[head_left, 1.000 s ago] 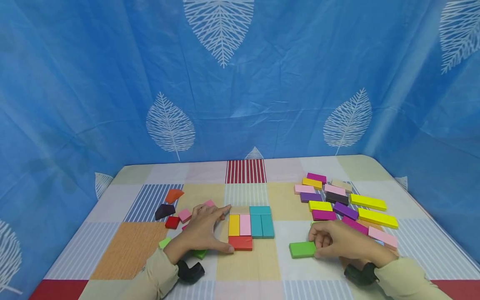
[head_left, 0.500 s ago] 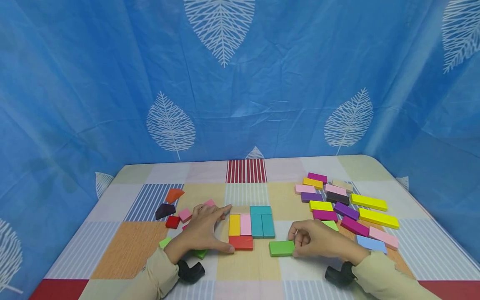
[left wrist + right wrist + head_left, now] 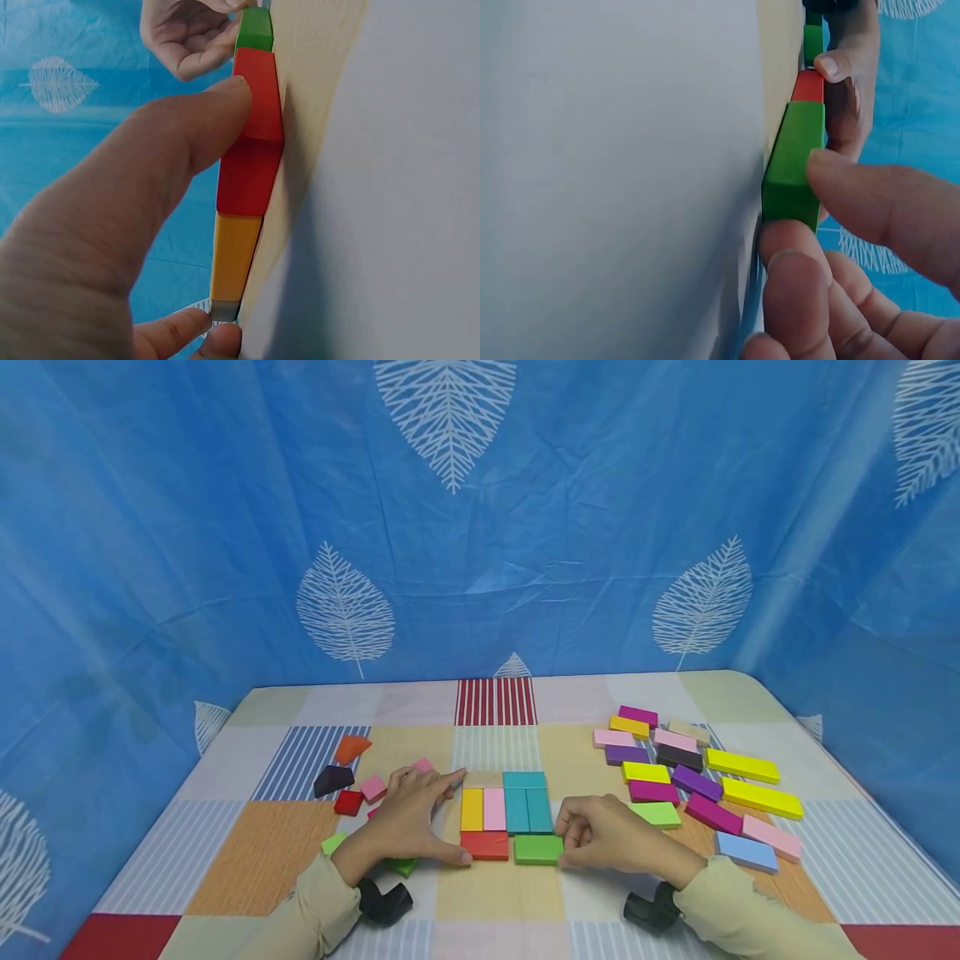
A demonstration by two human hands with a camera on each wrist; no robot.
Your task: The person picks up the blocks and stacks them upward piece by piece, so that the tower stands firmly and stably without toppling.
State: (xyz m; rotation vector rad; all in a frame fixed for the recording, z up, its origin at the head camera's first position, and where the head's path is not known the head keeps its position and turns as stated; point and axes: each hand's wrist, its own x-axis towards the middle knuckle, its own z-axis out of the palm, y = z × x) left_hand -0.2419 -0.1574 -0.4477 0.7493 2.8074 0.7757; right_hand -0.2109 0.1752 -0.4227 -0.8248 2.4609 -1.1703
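My right hand (image 3: 611, 833) holds a green block (image 3: 536, 850) at its right end, with the thumb (image 3: 832, 166) on its near edge and curled fingers behind. It lies just right of a red block (image 3: 483, 846) and below the teal blocks (image 3: 517, 810). My left hand (image 3: 405, 817) spans the left side of the flat arrangement. Its thumb rests on the red block (image 3: 259, 112), and its fingertips touch the far beige block (image 3: 483, 779). A yellow block (image 3: 472, 810) and a pink block (image 3: 494, 810) sit between these two.
At the right lies a group of loose blocks, including a long yellow block (image 3: 761, 798), a light green block (image 3: 656, 814) and a blue block (image 3: 746, 852). Left of the left hand are an orange piece (image 3: 351, 748), a black piece (image 3: 333, 781) and a red piece (image 3: 348, 802).
My right hand has slid the green block leftward across the cloth, up to the red and teal blocks. The left hand stays at the arrangement.
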